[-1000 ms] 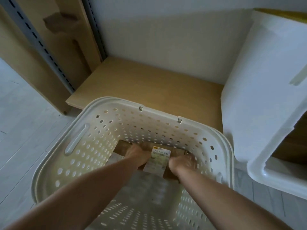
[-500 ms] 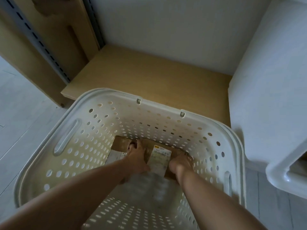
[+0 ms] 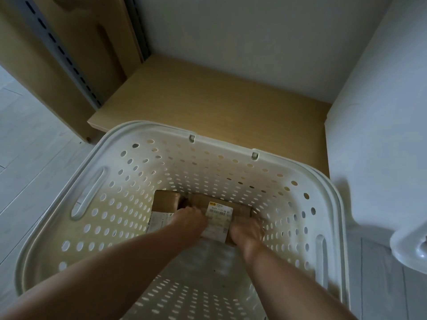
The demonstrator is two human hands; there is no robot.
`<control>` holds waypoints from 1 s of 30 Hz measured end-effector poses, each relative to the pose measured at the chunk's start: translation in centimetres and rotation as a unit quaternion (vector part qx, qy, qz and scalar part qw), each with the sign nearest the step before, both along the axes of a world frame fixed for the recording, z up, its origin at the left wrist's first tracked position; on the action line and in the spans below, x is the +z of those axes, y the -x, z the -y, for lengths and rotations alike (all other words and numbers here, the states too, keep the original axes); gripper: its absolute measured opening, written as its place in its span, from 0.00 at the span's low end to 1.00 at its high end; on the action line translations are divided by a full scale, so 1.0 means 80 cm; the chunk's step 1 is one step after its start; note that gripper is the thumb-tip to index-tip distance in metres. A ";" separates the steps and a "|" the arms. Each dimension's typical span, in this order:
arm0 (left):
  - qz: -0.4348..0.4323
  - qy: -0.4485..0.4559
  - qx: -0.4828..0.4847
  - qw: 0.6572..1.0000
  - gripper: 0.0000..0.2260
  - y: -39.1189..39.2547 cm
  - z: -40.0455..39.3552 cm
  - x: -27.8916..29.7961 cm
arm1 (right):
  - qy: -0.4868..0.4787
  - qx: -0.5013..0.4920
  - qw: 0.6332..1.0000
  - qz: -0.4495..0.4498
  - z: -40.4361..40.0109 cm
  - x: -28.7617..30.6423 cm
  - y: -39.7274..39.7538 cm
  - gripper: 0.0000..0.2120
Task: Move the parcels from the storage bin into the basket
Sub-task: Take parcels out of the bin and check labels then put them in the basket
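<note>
where the basket [image 3: 147, 132] bottoms out, left hand [image 3: 190, 220] and right hand [image 3: 247, 229] clasp a parcel [image 3: 219, 215].

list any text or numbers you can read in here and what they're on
Nothing reads with certainty.
White label on the brown parcel under both hands: a yellow logo, a barcode and a line of characters, too blurred to read.
Label on the left parcel: print too small to read.
</note>
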State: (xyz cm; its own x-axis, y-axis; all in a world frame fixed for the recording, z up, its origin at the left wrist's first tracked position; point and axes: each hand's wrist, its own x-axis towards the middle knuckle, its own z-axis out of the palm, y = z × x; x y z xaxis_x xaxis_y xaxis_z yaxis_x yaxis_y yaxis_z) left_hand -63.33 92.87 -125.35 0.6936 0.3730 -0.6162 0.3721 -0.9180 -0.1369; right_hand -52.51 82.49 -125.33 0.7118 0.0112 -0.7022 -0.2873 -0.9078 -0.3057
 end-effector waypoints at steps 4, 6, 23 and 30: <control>0.010 0.012 -0.009 1.000 0.21 0.010 -0.007 -0.017 | -0.019 0.057 0.998 -0.016 -0.002 0.007 0.000 0.15; 0.003 0.027 -0.019 0.999 0.21 0.007 -0.012 -0.011 | -0.026 0.088 0.995 -0.034 -0.007 0.009 -0.003 0.17; 0.112 0.066 -0.030 0.991 0.28 0.020 -0.009 0.149 | 0.049 0.581 0.806 0.098 0.024 0.123 0.003 0.39; 0.127 0.104 0.025 0.986 0.26 0.037 0.050 0.231 | -0.016 0.628 0.765 0.143 0.078 0.250 0.003 0.40</control>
